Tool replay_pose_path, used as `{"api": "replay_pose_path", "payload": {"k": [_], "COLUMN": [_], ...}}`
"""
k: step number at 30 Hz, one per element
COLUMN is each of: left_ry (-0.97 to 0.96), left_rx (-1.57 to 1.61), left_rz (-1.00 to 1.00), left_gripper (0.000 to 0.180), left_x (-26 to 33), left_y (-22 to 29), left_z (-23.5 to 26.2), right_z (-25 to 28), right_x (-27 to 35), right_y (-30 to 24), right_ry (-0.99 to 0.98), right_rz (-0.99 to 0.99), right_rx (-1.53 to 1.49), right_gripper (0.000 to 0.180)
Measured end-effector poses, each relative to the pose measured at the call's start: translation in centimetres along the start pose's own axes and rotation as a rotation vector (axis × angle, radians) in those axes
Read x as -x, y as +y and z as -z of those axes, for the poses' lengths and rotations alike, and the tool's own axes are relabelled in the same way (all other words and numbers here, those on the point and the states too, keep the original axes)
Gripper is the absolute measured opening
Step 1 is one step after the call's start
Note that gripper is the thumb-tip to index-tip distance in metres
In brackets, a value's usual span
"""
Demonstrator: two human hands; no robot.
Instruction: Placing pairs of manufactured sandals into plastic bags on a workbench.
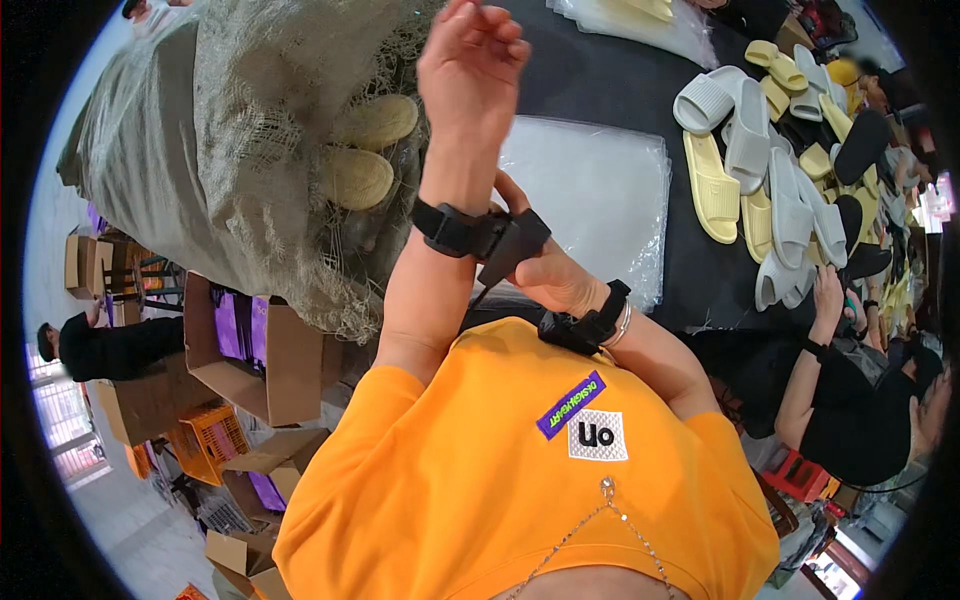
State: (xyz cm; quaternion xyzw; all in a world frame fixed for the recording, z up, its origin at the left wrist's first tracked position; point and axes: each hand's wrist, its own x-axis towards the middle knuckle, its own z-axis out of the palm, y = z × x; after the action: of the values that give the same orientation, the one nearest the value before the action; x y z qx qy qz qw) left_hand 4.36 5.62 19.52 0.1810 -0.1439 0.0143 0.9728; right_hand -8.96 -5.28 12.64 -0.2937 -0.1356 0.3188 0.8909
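Note:
My left hand (472,70) is raised over the dark table, fingers loosely curled and nothing seen in it. Around its wrist sits a black strap (443,228) carrying a black angular device (515,243). My right hand (560,278) reaches across and grips that device between thumb and fingers, some of them hidden behind it. A similar black strapped device (572,330) is on my right wrist, beside a bracelet. Beyond my hands, a stack of clear plastic bags (590,200) lies flat on the table.
Yellow and grey slide sandals (765,170) are heaped at the right. A woven sack (250,130) with pale slippers (358,179) stands left. Open cartons (300,370) holding purple packages and an orange crate (210,440) are lower left. A co-worker in black (850,410) sits at right.

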Motion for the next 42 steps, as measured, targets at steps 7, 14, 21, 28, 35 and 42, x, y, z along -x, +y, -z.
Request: {"api": "replay_pose_path", "payload": {"k": [7,14,21,28,35,42], "left_ry": [0.07,0.311,0.336,0.401,0.32,0.085], "left_rx": [-0.216,-0.959,-1.462,-1.525,-1.49,-2.345], "left_rz": [-0.039,0.412,0.711,1.022,0.957,0.746], "left_gripper": [0.018,0.027,0.034,0.063,0.069,0.061], "left_x": [0.2,6.5,14.4,16.1,18.0,18.1], "left_y": [2.8,2.6,3.9,3.1,2.9,1.3], "left_z": [2.1,9.4,16.1,15.9,20.4,18.5], "right_z": [5.1,14.5,17.9,19.0,20.5,20.1], "right_x": [2.9,12.3,17.6,17.7,18.1,17.4], "right_y": [-2.6,-7.1,-7.9,-7.6,-6.8,-6.5], "right_ry": [0.011,0.586,0.998,1.112,1.214,1.25], "right_rz": [-0.253,-0.379,-0.277,-0.197,-0.157,-0.102], "right_rx": [0.665,1.231,0.88,0.573,0.392,0.344], "right_gripper": [0.102,0.066,0.061,0.065,0.068,0.058]}}
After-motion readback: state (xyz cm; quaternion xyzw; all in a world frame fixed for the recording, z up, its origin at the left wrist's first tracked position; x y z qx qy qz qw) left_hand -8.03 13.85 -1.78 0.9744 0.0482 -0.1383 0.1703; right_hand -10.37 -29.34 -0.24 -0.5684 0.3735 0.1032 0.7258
